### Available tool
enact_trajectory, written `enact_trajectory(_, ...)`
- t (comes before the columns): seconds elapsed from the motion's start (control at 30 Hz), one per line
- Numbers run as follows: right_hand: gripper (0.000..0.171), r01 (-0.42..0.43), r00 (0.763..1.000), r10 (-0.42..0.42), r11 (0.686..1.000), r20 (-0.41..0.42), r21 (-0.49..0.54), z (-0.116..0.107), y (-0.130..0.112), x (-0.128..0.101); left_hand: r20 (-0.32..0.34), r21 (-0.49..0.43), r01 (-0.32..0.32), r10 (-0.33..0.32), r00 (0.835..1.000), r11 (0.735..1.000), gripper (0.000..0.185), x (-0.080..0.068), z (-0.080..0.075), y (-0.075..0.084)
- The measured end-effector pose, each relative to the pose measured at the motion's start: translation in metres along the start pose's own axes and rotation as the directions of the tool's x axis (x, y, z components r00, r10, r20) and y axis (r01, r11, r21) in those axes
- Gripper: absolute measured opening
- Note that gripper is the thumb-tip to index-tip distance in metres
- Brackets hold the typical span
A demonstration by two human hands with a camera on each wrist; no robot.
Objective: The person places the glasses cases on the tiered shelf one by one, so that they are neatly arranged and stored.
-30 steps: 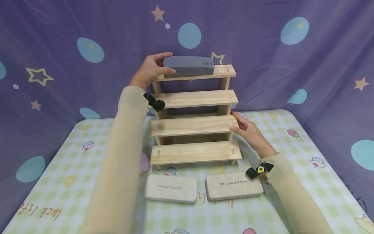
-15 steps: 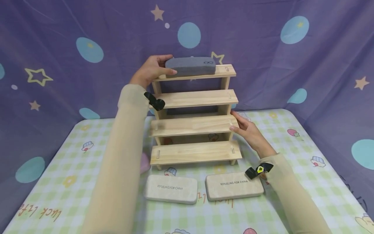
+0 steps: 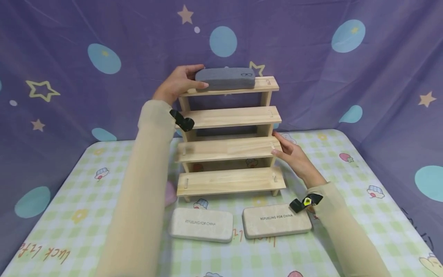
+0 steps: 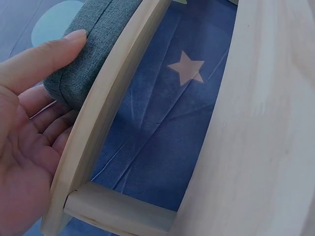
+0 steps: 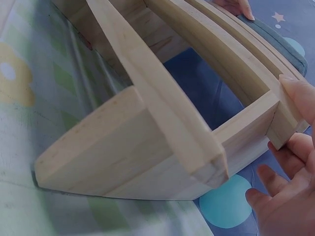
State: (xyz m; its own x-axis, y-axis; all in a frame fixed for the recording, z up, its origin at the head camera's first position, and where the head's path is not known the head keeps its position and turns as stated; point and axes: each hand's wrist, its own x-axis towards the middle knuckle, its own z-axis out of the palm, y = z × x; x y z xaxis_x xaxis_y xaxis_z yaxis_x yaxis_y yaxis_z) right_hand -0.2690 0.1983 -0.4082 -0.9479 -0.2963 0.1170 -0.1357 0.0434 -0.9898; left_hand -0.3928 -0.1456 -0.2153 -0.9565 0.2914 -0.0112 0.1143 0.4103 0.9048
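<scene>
A grey-blue fabric glasses case (image 3: 226, 79) with a small glasses print lies lengthwise on the top step of a wooden four-tier stand (image 3: 228, 150). My left hand (image 3: 180, 82) grips the case's left end, thumb on the front face and fingers behind; the left wrist view shows the thumb pressed on the cloth (image 4: 91, 54). Lower down, my right hand (image 3: 294, 156) holds the right end of the second step from the bottom, thumb on top. In the right wrist view its fingers (image 5: 285, 162) lie under and beside the board's end.
Two pale cases, a left one (image 3: 202, 225) and a right one (image 3: 277, 221), both printed "REFUELING FOR CHINA", lie before the stand. A pink object (image 3: 170, 194) shows partly behind the left sleeve. A purple patterned curtain (image 3: 294, 46) hangs close behind the stand.
The glasses case has slid slightly to the right along the top step, with my left hand still gripping it. My right hand has stayed on the stand.
</scene>
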Motion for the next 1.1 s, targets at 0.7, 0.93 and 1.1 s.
enact_trajectory(0.7,0.068,0.029,0.999,-0.029,1.0,0.014,0.006,0.002,0.001,0.0,-0.103,-0.107,-0.228,0.217,0.971,0.968,0.074,-0.041,-0.013,-0.023)
enact_trajectory(0.93,0.068,0.018,1.0,-0.018,1.0,0.016,-0.012,0.002,0.0,-0.002,-0.123,-0.08,-0.274,0.264,0.957,0.958,0.075,-0.074,-0.008,-0.036)
enact_trajectory(1.1,0.069,0.015,1.0,-0.015,1.0,0.007,-0.019,0.002,-0.001,-0.002,-0.134,-0.069,-0.363,0.352,0.926,0.929,0.071,-0.099,-0.001,-0.048)
